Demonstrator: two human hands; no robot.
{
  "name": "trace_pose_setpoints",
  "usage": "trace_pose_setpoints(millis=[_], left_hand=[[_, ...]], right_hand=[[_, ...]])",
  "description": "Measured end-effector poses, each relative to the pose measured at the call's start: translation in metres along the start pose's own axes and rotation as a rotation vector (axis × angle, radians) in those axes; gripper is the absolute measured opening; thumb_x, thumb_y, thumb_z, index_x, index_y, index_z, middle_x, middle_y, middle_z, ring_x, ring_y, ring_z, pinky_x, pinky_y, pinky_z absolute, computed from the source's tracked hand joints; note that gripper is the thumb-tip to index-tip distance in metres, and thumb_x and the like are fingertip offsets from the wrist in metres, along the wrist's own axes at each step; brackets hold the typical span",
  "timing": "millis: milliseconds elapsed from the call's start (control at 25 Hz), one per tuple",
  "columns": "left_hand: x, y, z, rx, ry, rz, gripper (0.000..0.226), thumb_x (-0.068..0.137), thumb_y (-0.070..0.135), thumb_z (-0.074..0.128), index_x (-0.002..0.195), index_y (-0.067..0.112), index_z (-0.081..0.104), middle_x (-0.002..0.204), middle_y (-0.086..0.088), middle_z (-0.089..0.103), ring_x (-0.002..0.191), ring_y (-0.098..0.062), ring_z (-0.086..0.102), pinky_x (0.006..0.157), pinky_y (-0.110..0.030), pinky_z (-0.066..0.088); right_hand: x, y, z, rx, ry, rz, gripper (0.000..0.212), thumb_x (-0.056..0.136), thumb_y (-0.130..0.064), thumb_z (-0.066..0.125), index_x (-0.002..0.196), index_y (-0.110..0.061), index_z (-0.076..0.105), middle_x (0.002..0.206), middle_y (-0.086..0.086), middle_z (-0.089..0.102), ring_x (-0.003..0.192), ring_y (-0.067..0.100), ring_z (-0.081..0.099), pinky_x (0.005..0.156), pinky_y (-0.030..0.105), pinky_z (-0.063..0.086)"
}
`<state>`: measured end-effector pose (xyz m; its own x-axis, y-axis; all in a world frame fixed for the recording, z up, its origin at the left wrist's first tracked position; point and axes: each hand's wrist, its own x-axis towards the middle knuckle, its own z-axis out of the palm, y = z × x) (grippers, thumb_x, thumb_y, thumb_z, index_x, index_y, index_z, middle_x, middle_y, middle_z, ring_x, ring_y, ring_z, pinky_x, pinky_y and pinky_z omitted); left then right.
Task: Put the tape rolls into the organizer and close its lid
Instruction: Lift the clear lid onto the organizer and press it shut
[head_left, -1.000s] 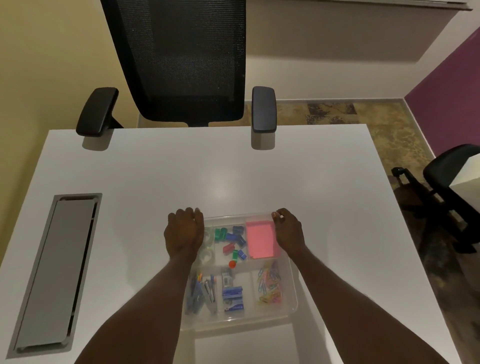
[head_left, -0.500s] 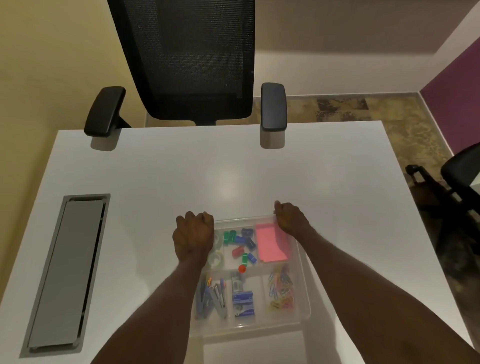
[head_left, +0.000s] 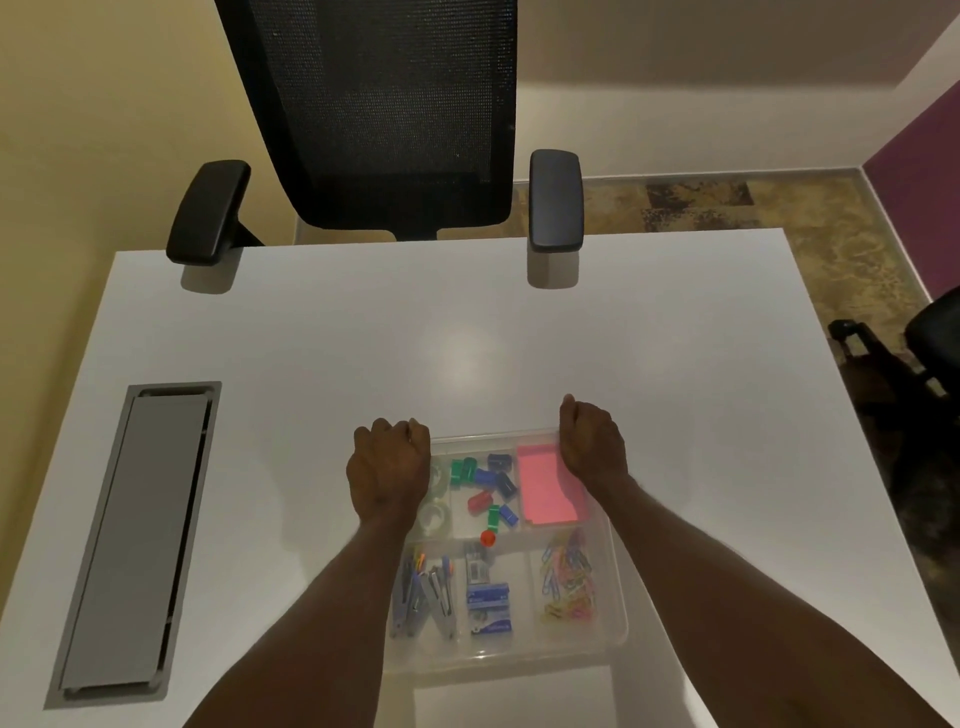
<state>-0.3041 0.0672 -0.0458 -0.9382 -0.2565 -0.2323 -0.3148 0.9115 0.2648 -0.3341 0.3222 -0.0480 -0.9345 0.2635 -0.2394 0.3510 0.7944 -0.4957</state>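
A clear plastic organizer (head_left: 615, 587) sits on the white desk near me. Two clear tape rolls (head_left: 434, 513) lie in its far-left compartment, partly hidden by my left wrist. My left hand (head_left: 388, 464) is at the far-left corner with its fingers curled over the far rim. At the far-right corner, my right hand (head_left: 591, 446) curls its fingers over the rim, above a pink notepad (head_left: 545, 488). The lid is transparent, and I cannot tell whether it lies on the box.
Other compartments hold coloured sharpeners (head_left: 488, 483), staplers (head_left: 423, 597), staple boxes (head_left: 487, 605) and paper clips (head_left: 569, 582). A grey cable hatch (head_left: 137, 540) is set into the desk at left. A black office chair (head_left: 384, 114) stands at the far edge, another chair (head_left: 930, 338) at right.
Both hands stay at the organizer's far corners. My right hand has shifted slightly farther over the far-right corner. The view has moved a little.
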Motion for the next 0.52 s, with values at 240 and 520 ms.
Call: trace_pose_setpoints(millis=[240,520], left_hand=[[-0.001,0.001,0.001,0.017,0.004,-0.04,0.054,0.11,0.037,0.032,0.099,0.006,0.074,0.097,-0.014,0.07,0.097,-0.034,0.064,0.083,-0.046,0.058],[-0.023,0.041,0.001,0.08,0.129,0.507,0.045,0.109,0.034,0.042,0.149,0.019,0.057,0.157,-0.015,0.052,0.149,-0.034,0.047,0.124,-0.056,0.03]], right_hand=[[-0.011,0.006,-0.003,0.102,0.013,0.053,0.047,0.107,-0.041,0.036,0.069,-0.016,0.046,0.073,0.005,0.06,0.069,0.027,0.056,0.067,0.032,0.039],[-0.045,0.023,-0.002,0.102,0.086,0.088,0.045,0.108,-0.044,0.029,0.08,-0.015,0.049,0.084,0.007,0.062,0.079,0.031,0.06,0.073,0.036,0.046]])
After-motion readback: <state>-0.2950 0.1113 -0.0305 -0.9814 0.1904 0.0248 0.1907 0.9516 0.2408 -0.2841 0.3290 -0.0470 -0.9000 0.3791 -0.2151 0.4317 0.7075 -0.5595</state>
